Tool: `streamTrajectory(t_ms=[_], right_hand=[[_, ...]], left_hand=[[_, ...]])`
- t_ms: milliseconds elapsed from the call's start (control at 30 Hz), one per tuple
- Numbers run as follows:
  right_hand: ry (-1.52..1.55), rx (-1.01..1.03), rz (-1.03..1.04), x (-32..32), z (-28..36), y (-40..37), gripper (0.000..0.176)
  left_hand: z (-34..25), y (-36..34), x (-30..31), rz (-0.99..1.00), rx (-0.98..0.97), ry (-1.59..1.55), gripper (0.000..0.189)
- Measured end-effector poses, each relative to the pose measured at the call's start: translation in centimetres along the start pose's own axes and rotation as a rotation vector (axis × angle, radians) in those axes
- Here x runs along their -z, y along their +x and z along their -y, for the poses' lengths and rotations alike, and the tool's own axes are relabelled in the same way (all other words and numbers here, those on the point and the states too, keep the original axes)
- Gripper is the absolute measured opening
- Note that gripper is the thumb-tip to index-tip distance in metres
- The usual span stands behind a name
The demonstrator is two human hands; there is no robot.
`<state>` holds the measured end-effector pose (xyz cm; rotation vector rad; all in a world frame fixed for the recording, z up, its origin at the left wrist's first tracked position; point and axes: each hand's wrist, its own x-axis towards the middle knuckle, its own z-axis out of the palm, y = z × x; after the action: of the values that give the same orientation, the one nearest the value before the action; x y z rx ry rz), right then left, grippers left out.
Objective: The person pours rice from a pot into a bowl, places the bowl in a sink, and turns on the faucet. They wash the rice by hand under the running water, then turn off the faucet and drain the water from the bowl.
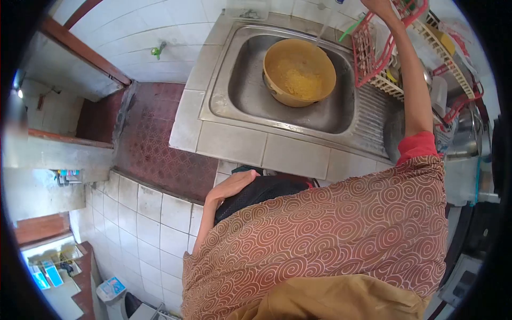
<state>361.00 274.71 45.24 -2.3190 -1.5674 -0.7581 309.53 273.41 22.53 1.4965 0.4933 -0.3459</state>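
A yellow bowl [272, 85] stands in the steel sink [242, 69], with yellow grainy stuff [303, 82] inside it. A thin stream of water [322, 33] falls from the top toward the bowl's rim. My right hand [377, 6] is stretched to the top edge of the view, beside the red dish rack; its fingers are cut off, so what it touches is hidden. My left hand [237, 184] lies flat, fingers extended, on a black mesh-like fabric [261, 193] at the counter's front edge, below the sink.
Dishes fill a red and cream rack [364, 53] right of the sink. Metal pots [465, 130] stand at the far right. A tiled counter edge [232, 143] runs in front of the sink. A green wall tap [156, 52] and red patterned floor [154, 138] are at the left.
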Motion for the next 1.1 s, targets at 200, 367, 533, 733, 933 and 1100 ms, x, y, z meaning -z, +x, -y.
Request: streamTrajectory(t_ms=[200,367,533,733,933,1100], right_hand=[[0.036,-0.095,0.044,-0.7,1.8,3.8,0.067],[-0.162,-0.141,-0.177,-3.5,2.1,5.2,0.042],[-0.151,-0.134,-0.349,-4.3,2.3,5.3,0.032],[-0.142,-0.05,-0.329,-4.6,1.2,5.5,0.024],[-0.161,-0.091,-0.304,-4.8,1.1,5.4,0.023],[-0.148,-0.034,-0.339,-5.1,0.3,5.5,0.023]], left_hand=[[-1.9,0.1,0.9,0.046,-0.151,0.067,0.063],[-3.0,0.5,0.7,-0.025,-0.165,0.091,0.055],[-2.3,1.3,1.4,-0.061,-0.11,0.135,0.058],[-2.8,2.4,4.4,-0.186,0.034,-0.045,0.06],[-3.3,7.8,8.6,-0.941,-0.289,0.394,0.031],[-1.6,10.0,9.5,-1.109,-0.357,0.335,0.023]])
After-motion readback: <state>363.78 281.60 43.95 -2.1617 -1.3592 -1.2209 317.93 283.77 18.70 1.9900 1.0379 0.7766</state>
